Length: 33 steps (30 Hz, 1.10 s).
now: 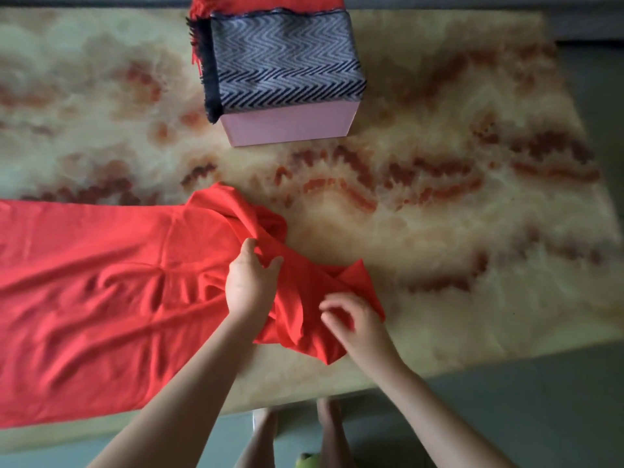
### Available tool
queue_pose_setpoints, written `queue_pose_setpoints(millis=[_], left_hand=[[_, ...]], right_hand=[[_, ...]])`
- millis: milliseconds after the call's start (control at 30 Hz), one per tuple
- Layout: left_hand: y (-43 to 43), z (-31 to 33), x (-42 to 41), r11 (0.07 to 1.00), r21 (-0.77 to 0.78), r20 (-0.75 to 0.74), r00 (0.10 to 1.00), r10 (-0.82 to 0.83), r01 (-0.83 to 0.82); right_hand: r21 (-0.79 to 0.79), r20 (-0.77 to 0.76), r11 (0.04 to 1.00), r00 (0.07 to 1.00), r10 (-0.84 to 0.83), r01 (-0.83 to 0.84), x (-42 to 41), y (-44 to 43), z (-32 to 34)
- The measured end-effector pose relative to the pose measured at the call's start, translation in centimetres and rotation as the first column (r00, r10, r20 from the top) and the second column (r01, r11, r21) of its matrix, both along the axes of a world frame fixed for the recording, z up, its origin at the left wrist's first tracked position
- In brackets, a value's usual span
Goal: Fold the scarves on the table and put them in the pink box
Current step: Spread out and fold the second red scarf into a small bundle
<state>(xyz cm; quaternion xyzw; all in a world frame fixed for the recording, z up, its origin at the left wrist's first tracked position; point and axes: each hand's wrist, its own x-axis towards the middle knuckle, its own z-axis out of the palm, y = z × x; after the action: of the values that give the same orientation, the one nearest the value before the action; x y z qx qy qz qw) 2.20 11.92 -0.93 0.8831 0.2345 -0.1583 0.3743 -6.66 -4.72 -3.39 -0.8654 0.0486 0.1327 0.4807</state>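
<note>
One red scarf (101,282), half bunched, at the near edge of the table (472,197) on my feed.
The long part lies spread to the left. The left hand (248,282) pinches a fold, and the blurry right hand (358,324) curls its fingers into the bunched corner. Farther back is the pink box (287,125), with a zigzag scarf (287,72) draped over its top.

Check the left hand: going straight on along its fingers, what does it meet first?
The bunched fold of the red scarf, which the left hand is pinching. Beyond lies bare marble table, then possibly the near wall of the pink box; one view leaves that line uncertain.
</note>
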Motion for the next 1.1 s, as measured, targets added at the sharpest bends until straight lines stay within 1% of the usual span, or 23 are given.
queue_pose_setpoints(millis=[33,100,133,200,267,300,400,433,467,533,567,600,667,700,733,800,867,900,933,967,1033,1100], left_hand=[[0.2,0.1,-0.2,1.000,0.013,-0.013,1.000,-0.011,0.011],[0.8,0.2,-0.9,0.998,0.042,-0.030,0.999,-0.039,0.040],[1.2,0.3,-1.3,0.997,0.060,-0.031,0.998,-0.051,0.053],[2.3,0.6,-2.1,0.990,0.126,-0.039,0.998,-0.058,0.063],[3.6,0.7,-2.7,0.978,0.196,-0.068,0.996,-0.059,0.071],[4.2,0.7,-2.8,0.972,0.221,-0.089,0.994,-0.061,0.079],[6.0,0.5,-3.0,0.961,0.256,-0.144,0.987,-0.073,0.108],[6.5,0.4,-3.0,0.956,0.266,-0.130,0.988,-0.089,0.121],[6.9,0.2,-3.1,0.945,0.297,-0.090,0.989,-0.117,0.139],[7.2,-0.2,-3.1,0.901,0.395,0.041,0.977,-0.210,0.178],[7.1,-0.4,-3.0,0.885,0.422,0.121,0.956,-0.268,0.195],[6.7,-0.5,-2.6,0.878,0.424,0.206,0.920,-0.333,0.223],[5.4,-0.8,-1.6,0.836,0.411,0.329,0.796,-0.508,0.363],[4.6,-0.9,-0.9,0.793,0.404,0.331,0.735,-0.592,0.456],[3.8,-1.0,-0.4,0.748,0.377,0.283,0.702,-0.654,0.546],[2.6,-1.2,0.5,0.670,0.312,0.098,0.678,-0.728,0.674],[2.1,-1.9,1.2,0.620,0.324,-0.044,0.666,-0.745,0.715],[2.2,-2.0,1.5,0.615,0.329,-0.085,0.671,-0.737,0.717],[2.3,-2.0,1.7,0.624,0.339,-0.091,0.684,-0.724,0.705],[2.4,-2.0,1.8,0.643,0.352,-0.067,0.704,-0.707,0.680],[2.8,-1.6,1.9,0.711,0.334,-0.001,0.755,-0.656,0.618],[3.1,-1.2,1.9,0.769,0.306,0.012,0.806,-0.592,0.561]], right_hand=[[-0.024,0.028,0.996,0.996,-0.085,0.086,1.1,-0.3,-0.3],[-0.158,0.026,0.971,0.983,-0.180,0.182,3.3,-0.7,-1.1],[-0.217,-0.014,0.953,0.976,-0.218,0.210,4.2,-0.8,-1.3],[-0.284,-0.113,0.928,0.953,-0.280,0.239,5.6,-0.6,-1.6],[-0.451,-0.133,0.879,0.962,-0.238,0.155,6.0,-0.2,-1.9],[-0.498,-0.147,0.859,0.965,-0.217,0.117,5.9,0.0,-2.0],[-0.543,-0.212,0.840,0.966,-0.146,0.008,5.0,0.9,-2.1],[-0.581,-0.205,0.814,0.972,-0.111,-0.030,4.4,1.1,-2.0],[-0.605,-0.167,0.795,0.983,-0.083,-0.036,3.9,1.3,-2.0],[-0.610,-0.057,0.791,0.993,-0.105,0.048,3.3,1.4,-2.0],[-0.610,-0.038,0.787,0.989,-0.143,0.091,3.3,1.2,-1.9],[-0.619,-0.046,0.778,0.983,-0.176,0.111,3.6,0.9,-1.8],[-0.641,-0.109,0.764,0.976,-0.190,0.077,4.3,0.5,-1.7],[-0.646,-0.133,0.762,0.975,-0.180,0.052,4.7,0.5,-1.6],[-0.645,-0.138,0.763,0.975,-0.172,0.043,4.9,0.5,-1.6],[-0.622,-0.125,0.779,0.972,-0.200,0.080,5.0,0.5,-1.6],[-0.618,-0.106,0.780,0.971,-0.213,0.103,5.0,0.6,-1.8],[-0.631,-0.111,0.771,0.974,-0.199,0.085,4.8,0.7,-1.9],[-0.639,-0.100,0.765,0.977,-0.188,0.082,4.6,0.7,-1.8],[-0.630,-0.060,0.768,0.980,-0.192,0.112,4.4,0.7,-1.8],[-0.569,0.058,0.784,0.963,-0.262,0.248,4.1,0.5,-1.3],[-0.477,0.151,0.791,0.922,-0.355,0.383,3.9,-0.1,-0.6]])
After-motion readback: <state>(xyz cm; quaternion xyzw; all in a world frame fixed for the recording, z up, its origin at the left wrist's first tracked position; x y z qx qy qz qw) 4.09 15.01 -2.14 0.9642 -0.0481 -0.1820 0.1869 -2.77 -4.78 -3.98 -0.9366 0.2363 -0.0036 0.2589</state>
